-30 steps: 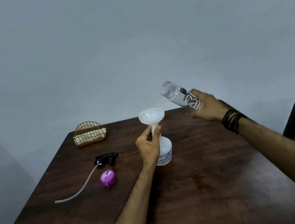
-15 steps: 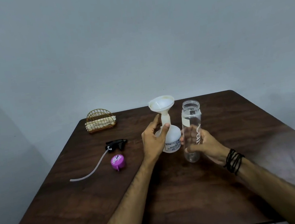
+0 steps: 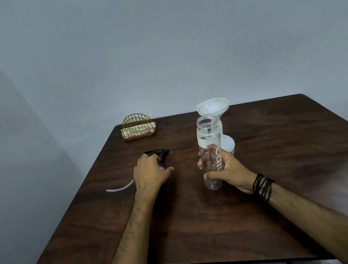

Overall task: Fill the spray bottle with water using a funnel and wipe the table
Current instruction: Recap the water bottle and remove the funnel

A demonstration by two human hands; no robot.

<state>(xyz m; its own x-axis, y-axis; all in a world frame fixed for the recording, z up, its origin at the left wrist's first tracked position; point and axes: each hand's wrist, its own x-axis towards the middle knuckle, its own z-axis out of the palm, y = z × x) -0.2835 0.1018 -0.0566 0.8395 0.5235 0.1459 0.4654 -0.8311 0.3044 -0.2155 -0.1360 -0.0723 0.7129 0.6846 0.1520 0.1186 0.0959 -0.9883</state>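
A white spray bottle (image 3: 229,145) stands on the dark wooden table (image 3: 278,141) with a white funnel (image 3: 213,107) in its neck. Just in front of it stands a clear, uncapped water bottle (image 3: 209,136), upright, and my right hand (image 3: 227,169) is wrapped around its lower half. To the left, my left hand (image 3: 150,173) lies over a purple cap (image 3: 162,168), of which only a sliver shows. The fingertips touch the black spray head (image 3: 157,152), whose thin tube (image 3: 121,187) trails left on the table.
A gold wire holder with folded cloths (image 3: 139,129) sits at the far left of the table, near the wall. Walls close in behind and on the left. The table's near edge runs just in front of my body.
My left hand let go of the spray bottle and funnel and moved left onto the purple cap. My right hand brought the water bottle down from its tilt and stood it upright on the table.
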